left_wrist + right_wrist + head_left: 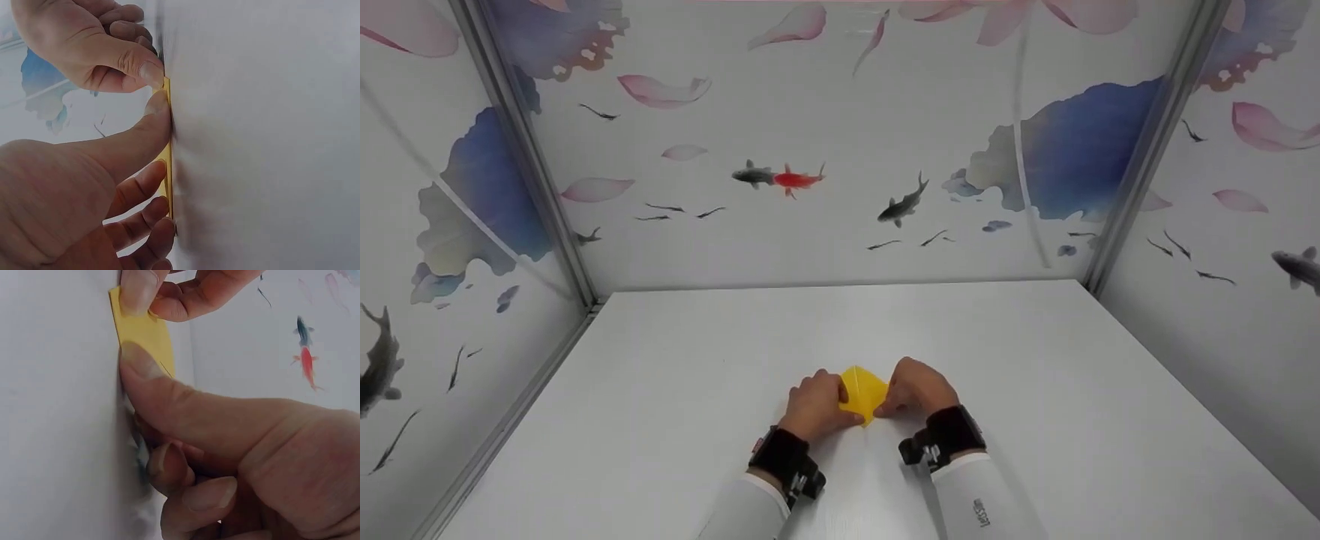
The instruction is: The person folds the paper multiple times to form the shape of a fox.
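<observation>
A small piece of folded yellow paper, diamond-shaped with a crease down its middle, lies on the white table between both hands. My left hand holds its left side, the thumb near the close corner and the fingers along the edge. On the other side my right hand pinches the right edge, its other fingers curled under. In the right wrist view both thumbs press on the yellow paper, close to each other. From the left wrist, the paper appears nearly edge-on, partly covered by the fingers.
A white tabletop spreads around the hands. White panels printed with fish, petals and blue leaves stand at the back and both sides, joined by metal posts. Each wrist wears a black strap with a small camera.
</observation>
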`<state>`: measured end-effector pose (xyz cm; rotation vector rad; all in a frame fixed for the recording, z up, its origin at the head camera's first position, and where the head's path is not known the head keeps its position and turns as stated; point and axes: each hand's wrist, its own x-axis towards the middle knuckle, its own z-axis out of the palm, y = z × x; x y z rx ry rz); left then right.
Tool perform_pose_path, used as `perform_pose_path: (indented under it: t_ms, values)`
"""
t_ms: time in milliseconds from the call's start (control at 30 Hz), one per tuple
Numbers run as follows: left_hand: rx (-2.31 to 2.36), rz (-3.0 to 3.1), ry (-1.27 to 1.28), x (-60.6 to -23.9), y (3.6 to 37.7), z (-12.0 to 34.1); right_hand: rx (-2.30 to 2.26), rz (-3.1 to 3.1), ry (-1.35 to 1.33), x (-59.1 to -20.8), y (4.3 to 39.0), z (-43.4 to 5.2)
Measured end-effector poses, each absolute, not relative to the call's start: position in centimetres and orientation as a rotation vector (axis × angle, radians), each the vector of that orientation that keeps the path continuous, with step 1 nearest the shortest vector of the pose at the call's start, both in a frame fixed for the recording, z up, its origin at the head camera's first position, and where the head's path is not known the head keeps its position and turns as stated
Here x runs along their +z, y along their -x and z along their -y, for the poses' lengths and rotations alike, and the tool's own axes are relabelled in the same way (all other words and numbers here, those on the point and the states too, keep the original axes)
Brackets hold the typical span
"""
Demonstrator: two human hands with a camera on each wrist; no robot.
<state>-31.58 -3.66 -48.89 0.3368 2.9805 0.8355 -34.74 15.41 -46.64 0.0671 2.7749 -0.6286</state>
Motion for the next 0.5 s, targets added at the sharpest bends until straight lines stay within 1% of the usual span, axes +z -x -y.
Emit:
perform_pose_path:
  t_ms: [300, 500]
  values:
    - [0.824, -2.968, -0.301, -48.5, 31.6, 3.5, -0.740, -2.780, -0.300, -46.6, 35.7, -17.1]
    - [0.860, -2.948, -0.288, -48.7, 31.5, 3.6, -0.831, -2.767, -0.327, -47.5, 36.3, -18.1]
